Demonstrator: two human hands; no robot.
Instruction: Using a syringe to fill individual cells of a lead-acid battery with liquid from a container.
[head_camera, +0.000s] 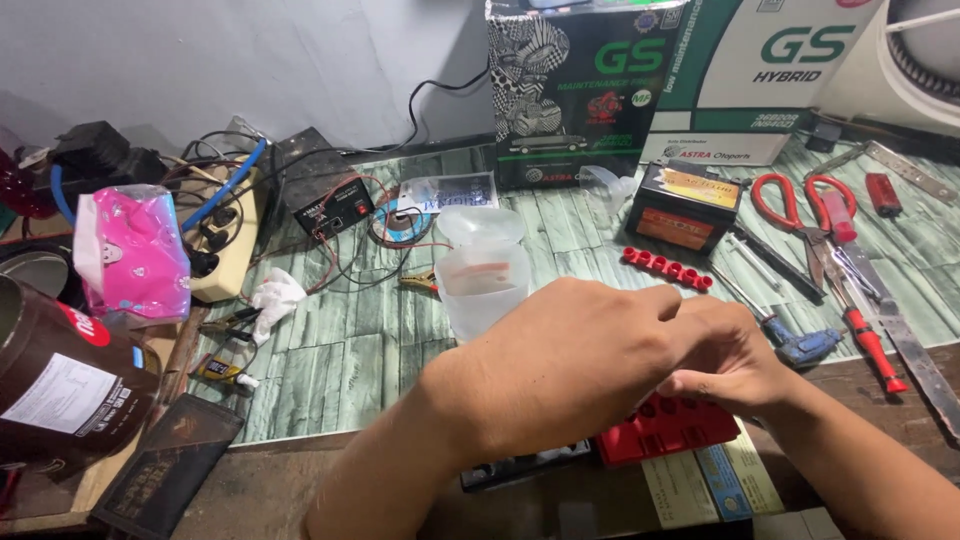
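- The left hand (560, 365) lies across the near middle of the table, back up, fingers curled towards the right hand; its fingertips are hidden, so I cannot tell whether they grip anything.
- The right hand (725, 360) meets it from the right, fingers bent and pinched together above the red tray (665, 430); what they pinch, if anything, is too hidden to tell.
- The red tray, with a row of round holes, sits at the near edge just below both hands, partly covered by them.
- A clear plastic cup (480, 275) stands just beyond the left hand, in the middle of the table.
- A strip of red caps (667, 268) lies farther off to the right, next to a small black battery (686, 205).
- Red-handled scissors (800, 205) and a red screwdriver (868, 340) lie at the right.
- A pink tissue pack (135, 250) and a white power strip (228, 245) sit at the far left.
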